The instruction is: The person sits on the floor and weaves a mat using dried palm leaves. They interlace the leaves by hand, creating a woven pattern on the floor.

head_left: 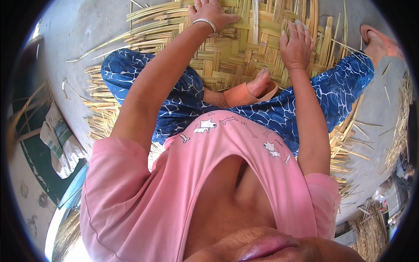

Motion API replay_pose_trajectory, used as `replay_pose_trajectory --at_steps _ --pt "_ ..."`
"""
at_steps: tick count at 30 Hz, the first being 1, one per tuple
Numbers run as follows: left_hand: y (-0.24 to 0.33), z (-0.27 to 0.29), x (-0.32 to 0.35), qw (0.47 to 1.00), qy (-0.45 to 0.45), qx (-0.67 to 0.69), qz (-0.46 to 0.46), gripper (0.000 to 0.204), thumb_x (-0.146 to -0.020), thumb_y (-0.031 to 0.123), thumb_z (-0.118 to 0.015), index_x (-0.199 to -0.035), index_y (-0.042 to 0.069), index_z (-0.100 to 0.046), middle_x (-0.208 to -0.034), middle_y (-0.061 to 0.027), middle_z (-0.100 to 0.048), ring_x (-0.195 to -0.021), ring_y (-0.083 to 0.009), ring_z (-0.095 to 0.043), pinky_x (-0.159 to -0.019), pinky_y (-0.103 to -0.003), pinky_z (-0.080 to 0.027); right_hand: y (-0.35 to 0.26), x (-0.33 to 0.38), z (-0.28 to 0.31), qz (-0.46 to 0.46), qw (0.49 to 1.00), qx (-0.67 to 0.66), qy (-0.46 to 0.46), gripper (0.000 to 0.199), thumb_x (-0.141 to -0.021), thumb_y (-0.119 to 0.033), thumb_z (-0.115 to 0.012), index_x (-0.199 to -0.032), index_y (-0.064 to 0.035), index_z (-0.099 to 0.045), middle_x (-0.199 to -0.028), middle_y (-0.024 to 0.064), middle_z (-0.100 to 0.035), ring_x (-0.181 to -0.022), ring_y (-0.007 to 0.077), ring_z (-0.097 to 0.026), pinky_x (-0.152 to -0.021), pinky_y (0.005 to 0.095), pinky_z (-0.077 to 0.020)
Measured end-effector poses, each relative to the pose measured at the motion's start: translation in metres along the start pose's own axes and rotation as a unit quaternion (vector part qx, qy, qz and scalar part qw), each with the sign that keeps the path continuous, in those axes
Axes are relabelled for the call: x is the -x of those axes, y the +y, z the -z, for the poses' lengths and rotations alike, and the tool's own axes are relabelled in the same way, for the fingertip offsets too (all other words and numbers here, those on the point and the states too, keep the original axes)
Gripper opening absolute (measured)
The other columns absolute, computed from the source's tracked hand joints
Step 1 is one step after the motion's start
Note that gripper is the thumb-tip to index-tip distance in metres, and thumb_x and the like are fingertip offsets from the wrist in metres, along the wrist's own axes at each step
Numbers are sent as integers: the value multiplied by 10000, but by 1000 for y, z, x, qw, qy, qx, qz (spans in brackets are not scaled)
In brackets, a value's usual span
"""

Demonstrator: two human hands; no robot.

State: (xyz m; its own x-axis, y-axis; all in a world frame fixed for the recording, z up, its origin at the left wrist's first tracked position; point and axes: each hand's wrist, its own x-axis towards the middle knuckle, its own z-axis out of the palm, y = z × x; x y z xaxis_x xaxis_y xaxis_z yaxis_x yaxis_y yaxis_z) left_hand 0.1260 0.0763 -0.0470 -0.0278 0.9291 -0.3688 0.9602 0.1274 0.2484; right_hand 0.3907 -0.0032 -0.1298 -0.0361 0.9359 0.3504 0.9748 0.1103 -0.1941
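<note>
A mat [244, 48] woven from flat yellow-green plant strips is spread under me, its long loose strip ends sticking out at the sides. My left hand [213, 13], with a silver bangle at the wrist, lies on the far left part of the weave. Its thumb is stretched away from the fingers, and the picture's top edge cuts off the fingertips. Farther right, my right hand [297, 47] rests palm down on the mat with its fingers extended. Something pale and greyish shows at one of its fingertips, too small to make out. Neither hand visibly grips a strip.
My foot in an orange sandal [241, 94] rests on the mat between my hands; another orange sandal [384, 41] is at the far right. Loose strips lie on the grey floor [83, 32]. A white sack [61, 139] is at left, a straw bundle [370, 231] at lower right.
</note>
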Motion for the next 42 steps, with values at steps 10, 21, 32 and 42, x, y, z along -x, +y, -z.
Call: replay_pose_trajectory --at_steps 10,21,32,42 --pt "-36 -81 -42 992 123 6 -37 1115 -767 555 -773 -1617 65 -243 -1705 -202 -158 -1587 -365 -101 -1273 -521 -110 1 0 -1 -5 1000 17 -22 479 -951 -386 -587 -1386 -188 -619 -1478 64 -558 -1379 289 -462 -1154 505 -327" --pt "-17 -9 -1 995 32 69 -60 1059 -763 548 -790 -1572 43 -330 -1644 -231 -280 -1545 -375 -231 -1247 -538 -218 -2 1 -2 -19 1000 9 -7 449 -957 -381 -578 -1366 -203 -630 -1466 40 -570 -1373 281 -471 -1154 501 -332" --pt "5 -8 -56 963 170 118 -174 511 -862 304 -782 -1258 4 -665 -1193 -205 -702 -1082 -370 -680 -944 -446 -548 3 2 -3 -17 1000 2 4 453 -938 -379 -596 -1357 -212 -641 -1443 38 -582 -1358 278 -482 -1142 497 -342" --pt "-25 -34 -159 964 -82 191 -163 451 -831 378 -835 -1072 5 -757 -840 -75 -744 -726 -145 -652 -687 -337 -542 5 -2 -5 -8 1000 -10 7 451 -950 -361 -583 -1372 -211 -635 -1449 61 -584 -1366 290 -485 -1130 481 -353"
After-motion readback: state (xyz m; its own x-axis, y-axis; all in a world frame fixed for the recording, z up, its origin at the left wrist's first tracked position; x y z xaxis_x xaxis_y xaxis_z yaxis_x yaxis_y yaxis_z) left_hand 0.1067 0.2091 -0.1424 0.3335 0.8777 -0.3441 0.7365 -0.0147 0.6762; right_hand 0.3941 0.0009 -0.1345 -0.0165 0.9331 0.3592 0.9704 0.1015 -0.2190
